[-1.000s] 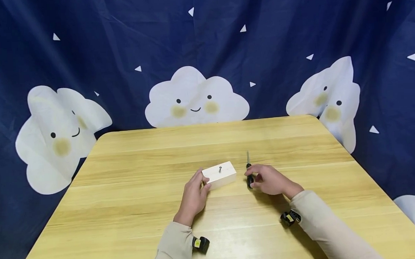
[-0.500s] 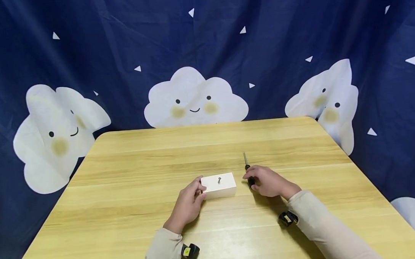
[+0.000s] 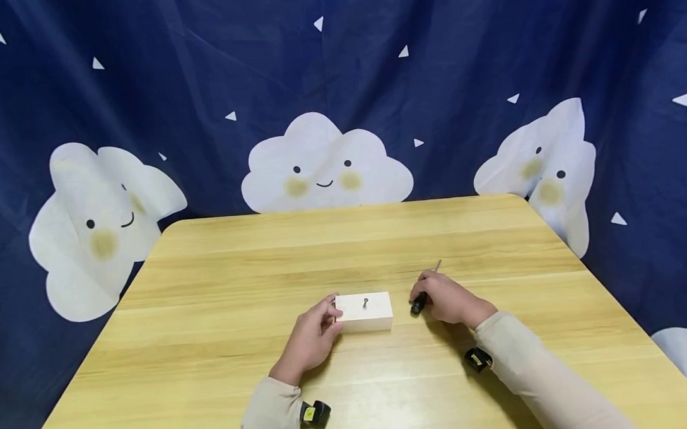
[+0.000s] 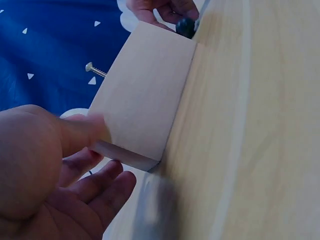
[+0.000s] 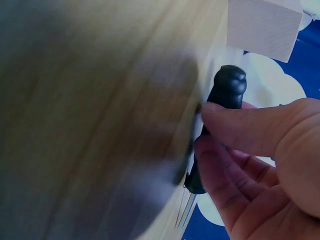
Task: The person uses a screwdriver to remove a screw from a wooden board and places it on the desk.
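A pale wooden block [image 3: 354, 307] lies on the table, a screw [image 3: 365, 303] standing partway out of its top face. My left hand [image 3: 309, 340] grips the block's left end between thumb and fingers. In the left wrist view the threaded screw [image 4: 96, 70] juts from the block [image 4: 145, 90]. To the right of the block, my right hand [image 3: 450, 298] pinches a black-handled screwdriver [image 3: 418, 303]. Its handle [image 5: 229, 90] shows between thumb and fingers in the right wrist view, with the metal shaft pointing away from the block.
The wooden table [image 3: 254, 262] extends around both hands. Behind it hangs a dark blue curtain [image 3: 452, 65] with cloud prints. Small black cameras [image 3: 315, 415] are strapped to both wrists.
My left hand has drawn the block nearer and turned it squarer to the table edge. In my right hand the screwdriver has swung, its tip now leaning right.
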Demonstrator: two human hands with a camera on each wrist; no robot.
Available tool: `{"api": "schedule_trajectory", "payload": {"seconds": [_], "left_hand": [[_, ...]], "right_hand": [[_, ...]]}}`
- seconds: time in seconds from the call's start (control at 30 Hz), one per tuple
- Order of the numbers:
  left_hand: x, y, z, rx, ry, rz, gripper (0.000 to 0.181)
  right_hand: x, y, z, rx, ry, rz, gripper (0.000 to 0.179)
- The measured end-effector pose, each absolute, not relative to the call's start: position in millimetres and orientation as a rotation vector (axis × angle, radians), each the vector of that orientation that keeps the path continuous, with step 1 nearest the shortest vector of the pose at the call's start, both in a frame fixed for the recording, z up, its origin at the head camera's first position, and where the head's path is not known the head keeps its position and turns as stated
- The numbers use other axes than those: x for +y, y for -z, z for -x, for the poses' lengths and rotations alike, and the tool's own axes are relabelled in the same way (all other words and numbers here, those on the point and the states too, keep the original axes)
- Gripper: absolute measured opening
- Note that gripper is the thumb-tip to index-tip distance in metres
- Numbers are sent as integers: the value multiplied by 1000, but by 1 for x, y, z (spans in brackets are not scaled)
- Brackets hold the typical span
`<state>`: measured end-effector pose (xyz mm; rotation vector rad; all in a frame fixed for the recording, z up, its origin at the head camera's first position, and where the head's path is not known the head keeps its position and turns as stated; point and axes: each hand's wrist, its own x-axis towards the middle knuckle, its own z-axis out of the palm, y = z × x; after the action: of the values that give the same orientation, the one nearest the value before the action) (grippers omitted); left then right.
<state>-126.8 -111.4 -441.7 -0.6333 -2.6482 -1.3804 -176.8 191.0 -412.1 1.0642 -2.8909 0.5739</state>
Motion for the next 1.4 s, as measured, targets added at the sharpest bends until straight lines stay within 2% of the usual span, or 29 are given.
{"api": "schedule_trajectory", "payload": {"seconds": [0.2,0.6,1.4], "left_hand": [[-108,440,126,-2632,1431,596,8],[-98,440,126,-2603,1441,511,10],[-101,443,124,-2590,1528,445,10]], "right_hand": [[193,415,177,-2820,-636,-1050,33],[199,407,184,-2436,-912,-836,30],[207,395,187,-2282,-1060,-659,28]]}}
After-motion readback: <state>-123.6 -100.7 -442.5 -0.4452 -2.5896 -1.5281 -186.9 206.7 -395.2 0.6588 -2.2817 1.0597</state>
